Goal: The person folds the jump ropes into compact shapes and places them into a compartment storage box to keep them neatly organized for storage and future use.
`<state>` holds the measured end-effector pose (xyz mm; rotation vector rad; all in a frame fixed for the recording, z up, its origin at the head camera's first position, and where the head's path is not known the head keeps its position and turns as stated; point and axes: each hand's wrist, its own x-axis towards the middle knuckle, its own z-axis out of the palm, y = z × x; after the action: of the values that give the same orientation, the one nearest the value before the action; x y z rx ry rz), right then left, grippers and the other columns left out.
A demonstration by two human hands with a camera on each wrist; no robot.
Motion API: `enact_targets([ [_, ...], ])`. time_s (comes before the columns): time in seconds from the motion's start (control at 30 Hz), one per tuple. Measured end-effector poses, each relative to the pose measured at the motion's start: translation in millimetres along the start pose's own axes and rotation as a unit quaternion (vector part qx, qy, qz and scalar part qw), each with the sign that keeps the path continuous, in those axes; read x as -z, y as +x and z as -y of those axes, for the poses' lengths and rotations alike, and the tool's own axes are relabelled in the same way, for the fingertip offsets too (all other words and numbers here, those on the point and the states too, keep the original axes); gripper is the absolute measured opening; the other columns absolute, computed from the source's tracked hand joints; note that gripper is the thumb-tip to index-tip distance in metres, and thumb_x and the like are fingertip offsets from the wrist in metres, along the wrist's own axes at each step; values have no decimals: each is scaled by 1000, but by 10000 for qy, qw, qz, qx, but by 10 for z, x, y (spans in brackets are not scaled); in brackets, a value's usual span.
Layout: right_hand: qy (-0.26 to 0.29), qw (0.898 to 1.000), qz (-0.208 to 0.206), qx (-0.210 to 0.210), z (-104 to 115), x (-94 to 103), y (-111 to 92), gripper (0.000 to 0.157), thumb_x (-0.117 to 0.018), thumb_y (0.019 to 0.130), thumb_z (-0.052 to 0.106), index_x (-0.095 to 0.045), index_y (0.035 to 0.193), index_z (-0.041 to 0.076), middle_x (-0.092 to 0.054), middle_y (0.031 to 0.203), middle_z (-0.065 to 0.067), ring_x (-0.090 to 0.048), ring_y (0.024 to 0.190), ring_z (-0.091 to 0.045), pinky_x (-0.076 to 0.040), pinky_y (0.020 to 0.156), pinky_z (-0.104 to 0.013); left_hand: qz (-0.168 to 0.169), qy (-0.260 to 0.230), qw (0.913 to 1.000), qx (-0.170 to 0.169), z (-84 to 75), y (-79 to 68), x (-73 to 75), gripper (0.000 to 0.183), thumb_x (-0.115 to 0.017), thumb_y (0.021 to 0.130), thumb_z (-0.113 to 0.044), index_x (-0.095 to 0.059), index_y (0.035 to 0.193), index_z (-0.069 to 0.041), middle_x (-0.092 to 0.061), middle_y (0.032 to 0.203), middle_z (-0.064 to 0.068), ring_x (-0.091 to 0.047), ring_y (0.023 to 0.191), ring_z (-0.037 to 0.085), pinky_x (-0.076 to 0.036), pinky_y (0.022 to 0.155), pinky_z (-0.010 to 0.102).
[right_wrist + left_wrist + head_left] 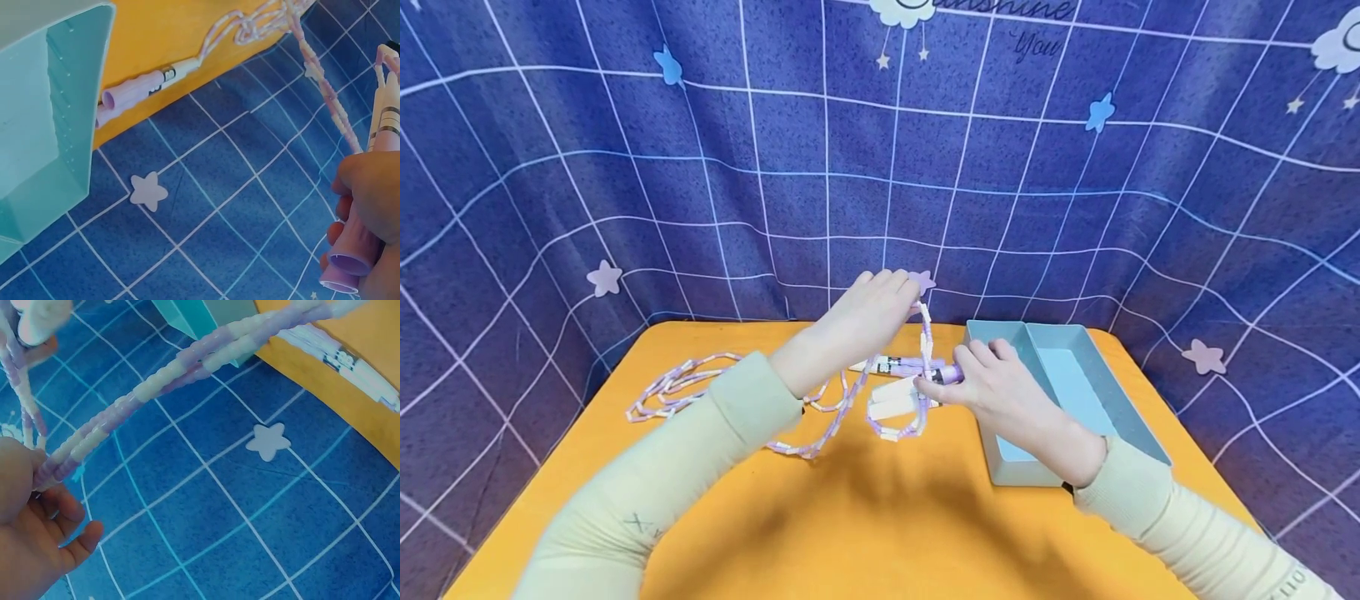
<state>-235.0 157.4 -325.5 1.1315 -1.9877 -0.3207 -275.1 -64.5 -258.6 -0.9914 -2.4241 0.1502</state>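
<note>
In the head view my right hand (996, 387) grips a pair of jump rope handles (951, 375), side by side, with purple grips and white front ends. The right wrist view shows their flared purple ends (351, 259) below the fingers. A doubled strand of purple and white beads (927, 337) loops from the handles up to my left hand (868, 315), raised above the table. In the left wrist view the doubled beaded rope (134, 397) is pinched at the base of the left hand's fingers, and passes on both sides of it.
A second pair of purple and white handles (140, 87) lies near the table's back edge. Coiled beaded rope (677, 387) rests at the left of the orange table (820, 533). A grey-blue two-compartment box (1026, 479) stands at the right. A blue gridded curtain (782, 200) hangs behind.
</note>
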Motion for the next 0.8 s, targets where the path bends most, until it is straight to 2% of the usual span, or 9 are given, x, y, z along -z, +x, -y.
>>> enact_targets([
  [0.1, 85, 9998, -152, -21, -17, 5, 1, 37, -36, 96, 11, -52, 111, 40, -48, 80, -9, -44, 72, -26, -32, 63, -36, -73, 78, 9999, 5, 60, -14, -32, 15, -49, 98, -21, -51, 102, -7, -50, 91, 4, -50, 83, 21, -38, 69, 31],
  [0.17, 142, 9996, -256, -55, -32, 12, -1, 34, -34, 95, 9, -52, 106, 36, -47, 79, -9, -43, 70, -26, -31, 62, -36, -38, 216, 9998, -34, 103, -35, -60, 11, -53, 95, -13, -50, 103, -7, -47, 91, 4, -47, 83, 22, -37, 70, 32],
  [0.33, 190, 9992, -318, -167, -69, 41, -11, 27, -32, 97, 15, -53, 102, 31, -48, 80, -10, -41, 69, -26, -31, 63, -37, -120, 686, 9971, -303, 204, -98, -149, 19, -56, 86, -1, -50, 103, -6, -45, 94, 5, -43, 85, 22, -36, 74, 33],
  [0.47, 215, 9992, -199, -284, -99, 68, -22, 21, -35, 97, 18, -52, 101, 29, -50, 85, -10, -42, 70, -26, -31, 64, -37, -605, 1221, 9879, -738, 277, -158, -267, 9, -48, 93, -7, -52, 100, -7, -48, 96, 6, -44, 86, 22, -37, 78, 35],
  [0.57, 250, 9989, -104, -382, -126, 90, -32, 17, -42, 95, 17, -53, 102, 27, -51, 86, -10, -44, 71, -26, -32, 64, -37, -1093, 1436, 9787, -978, 325, -214, -373, 13, -41, 94, -9, -54, 95, -7, -51, 94, 6, -46, 84, 23, -38, 78, 36],
  [0.67, 298, 9983, -62, -506, -160, 115, -40, 16, -48, 92, 14, -53, 104, 25, -50, 85, -10, -45, 72, -27, -33, 65, -38, -1437, 1486, 9726, -1065, 371, -271, -489, 19, -36, 94, -11, -53, 91, -7, -52, 90, 7, -47, 82, 24, -39, 78, 37],
  [0.8, 451, 9961, -204, -724, -219, 138, -46, 20, -54, 88, 8, -53, 103, 21, -50, 83, -10, -47, 73, -27, -35, 64, -39, -1617, 1559, 9691, -1021, 419, -355, -634, 19, -35, 94, -12, -53, 89, -6, -51, 88, 7, -49, 81, 24, -40, 76, 37],
])
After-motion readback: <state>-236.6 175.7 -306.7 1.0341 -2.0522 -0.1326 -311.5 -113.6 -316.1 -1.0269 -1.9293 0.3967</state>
